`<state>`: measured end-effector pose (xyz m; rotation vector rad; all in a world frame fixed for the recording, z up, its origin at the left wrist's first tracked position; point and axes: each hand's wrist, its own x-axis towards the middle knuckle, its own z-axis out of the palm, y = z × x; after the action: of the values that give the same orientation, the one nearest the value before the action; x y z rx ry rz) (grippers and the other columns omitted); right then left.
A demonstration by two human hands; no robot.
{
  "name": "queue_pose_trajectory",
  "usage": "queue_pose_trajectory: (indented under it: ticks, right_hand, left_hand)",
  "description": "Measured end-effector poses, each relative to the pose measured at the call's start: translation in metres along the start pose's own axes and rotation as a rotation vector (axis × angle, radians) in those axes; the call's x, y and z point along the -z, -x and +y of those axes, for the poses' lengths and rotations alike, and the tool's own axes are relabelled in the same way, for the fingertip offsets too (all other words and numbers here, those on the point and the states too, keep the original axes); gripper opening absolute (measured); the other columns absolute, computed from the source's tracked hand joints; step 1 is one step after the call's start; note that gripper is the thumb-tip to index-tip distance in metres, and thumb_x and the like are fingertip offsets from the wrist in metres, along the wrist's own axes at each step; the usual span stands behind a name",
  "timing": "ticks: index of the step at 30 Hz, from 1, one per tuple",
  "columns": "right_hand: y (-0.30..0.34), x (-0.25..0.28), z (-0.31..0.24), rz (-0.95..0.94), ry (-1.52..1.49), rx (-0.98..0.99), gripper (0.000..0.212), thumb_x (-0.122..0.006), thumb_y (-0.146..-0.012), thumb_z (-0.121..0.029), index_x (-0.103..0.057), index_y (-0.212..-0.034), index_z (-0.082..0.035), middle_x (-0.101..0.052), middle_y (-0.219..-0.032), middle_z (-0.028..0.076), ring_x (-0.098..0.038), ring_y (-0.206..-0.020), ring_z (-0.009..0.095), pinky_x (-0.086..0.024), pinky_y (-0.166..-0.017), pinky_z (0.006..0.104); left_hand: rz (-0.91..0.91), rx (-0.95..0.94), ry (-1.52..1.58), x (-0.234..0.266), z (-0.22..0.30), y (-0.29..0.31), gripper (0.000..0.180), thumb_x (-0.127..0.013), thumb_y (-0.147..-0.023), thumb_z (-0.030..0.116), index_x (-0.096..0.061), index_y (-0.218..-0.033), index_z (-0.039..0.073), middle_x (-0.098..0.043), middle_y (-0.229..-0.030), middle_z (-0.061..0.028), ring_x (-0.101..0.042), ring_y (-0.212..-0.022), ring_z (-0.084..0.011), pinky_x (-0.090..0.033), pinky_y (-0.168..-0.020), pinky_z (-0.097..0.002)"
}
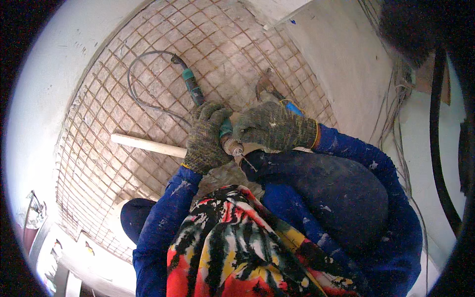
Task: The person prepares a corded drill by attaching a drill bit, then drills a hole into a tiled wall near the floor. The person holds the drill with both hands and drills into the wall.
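Observation:
My gloved left hand (207, 136) is closed round a green corded power tool that looks like an angle grinder (193, 88). Its metal head (232, 147) points back toward my knees, with a thin rod-like part beside it. My gloved right hand (269, 126) is against the tool's other side, fingers curled; what they grip is hidden. Just beyond it lie a rusty curved metal piece (264, 83) and a blue item (293, 107), both too unclear to name. A pale wooden stick (148, 145) comes out beside my left hand.
Rusty wire mesh (163, 34) covers the rough surface under my hands. The tool's black cord (129, 81) loops to the left over it. A white wall (54, 64) curves round on the left. Loose cables (398, 99) and a thick black hose (438, 148) run along the right.

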<state>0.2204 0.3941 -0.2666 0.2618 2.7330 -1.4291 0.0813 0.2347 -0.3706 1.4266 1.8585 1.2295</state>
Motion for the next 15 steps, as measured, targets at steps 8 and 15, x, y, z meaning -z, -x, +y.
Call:
queue_pose_trajectory:
  ticks: [8,15]
  right_hand:
    - [-0.002,0.009,0.045,-0.198,0.041,0.393,0.023,-0.068,-0.090,-0.027,-0.069,-0.106,-0.011,-0.068,-0.108,0.009,-0.066,-0.101,0.028,-0.052,-0.087,0.0438]
    - [0.015,-0.001,0.043,-0.131,0.202,0.405,0.031,-0.068,-0.098,-0.034,-0.067,-0.115,-0.008,-0.068,-0.113,0.012,-0.066,-0.104,0.031,-0.054,-0.094,0.0445]
  left_hand:
    - [-0.105,-0.162,-0.127,-0.004,0.005,-0.008,0.063,-0.084,-0.061,0.045,-0.073,-0.112,0.010,-0.060,-0.130,-0.0152,-0.052,-0.124,-0.0421,-0.040,-0.110,-0.0551]
    - [-0.135,-0.059,-0.111,-0.009,0.006,-0.005,0.049,-0.083,-0.060,0.029,-0.077,-0.106,0.014,-0.061,-0.132,-0.0086,-0.051,-0.130,-0.0342,-0.042,-0.115,-0.0473]
